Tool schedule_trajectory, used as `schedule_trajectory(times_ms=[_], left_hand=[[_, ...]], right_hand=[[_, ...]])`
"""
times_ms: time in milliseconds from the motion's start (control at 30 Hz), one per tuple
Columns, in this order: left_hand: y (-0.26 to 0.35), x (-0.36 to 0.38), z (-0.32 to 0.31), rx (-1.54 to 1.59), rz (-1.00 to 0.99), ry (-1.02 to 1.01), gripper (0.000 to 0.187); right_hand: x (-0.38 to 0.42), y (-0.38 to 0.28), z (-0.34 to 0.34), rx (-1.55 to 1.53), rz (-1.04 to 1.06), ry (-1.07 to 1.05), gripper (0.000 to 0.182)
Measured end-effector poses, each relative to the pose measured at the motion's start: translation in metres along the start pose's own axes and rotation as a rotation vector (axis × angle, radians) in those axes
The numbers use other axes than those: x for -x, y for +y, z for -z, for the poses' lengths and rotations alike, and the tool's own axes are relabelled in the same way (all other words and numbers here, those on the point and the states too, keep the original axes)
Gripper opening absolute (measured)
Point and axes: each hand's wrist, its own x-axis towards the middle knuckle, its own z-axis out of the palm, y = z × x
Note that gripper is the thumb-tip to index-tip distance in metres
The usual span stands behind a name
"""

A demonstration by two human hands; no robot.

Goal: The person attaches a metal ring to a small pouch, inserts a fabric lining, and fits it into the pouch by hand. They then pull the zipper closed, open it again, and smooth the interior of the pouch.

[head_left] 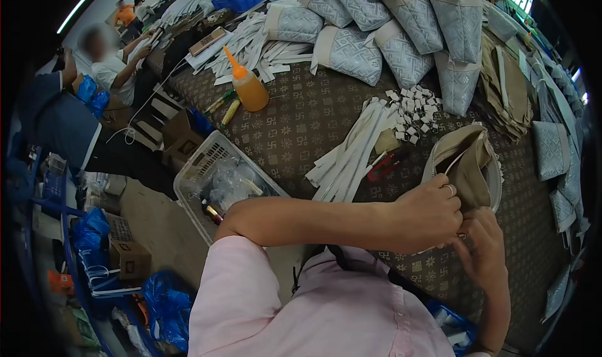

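A beige-lined pouch (470,162) with a pale zip round its open mouth lies at the right, near the table's front edge. At its lower rim my left hand (426,216), with a ring on one finger, has its fingers closed on the fabric. My right hand (484,244) pinches the same rim just to the right, close against the left. The fingertips partly cover what lies between them. Left of the pouch are red-handled snips (382,167), a bundle of zip strips (354,150) and a heap of small white-and-metal pieces (415,112).
Patterned pouches (351,53) are piled at the back of the brown table (295,128). A glue bottle (251,88) stands upright at the left. Beside the table is a white basket (183,184). Two seated people (113,62) (56,112) are at the far left.
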Motion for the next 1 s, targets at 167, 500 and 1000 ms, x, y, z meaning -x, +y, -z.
schedule_trajectory(times_ms=[167,500,1000], left_hand=[[0.003,-0.011,0.009,0.060,0.086,-0.204,0.016],[0.010,-0.011,0.010,0.033,0.108,-0.093,0.017],[0.016,-0.001,0.016,0.010,0.079,0.037,0.009]], right_hand=[[0.008,0.000,0.001,-0.154,-0.168,0.012,0.027],[0.010,0.003,0.000,-0.242,-0.200,0.027,0.066],[0.009,0.005,0.002,-0.163,-0.236,-0.011,0.072]])
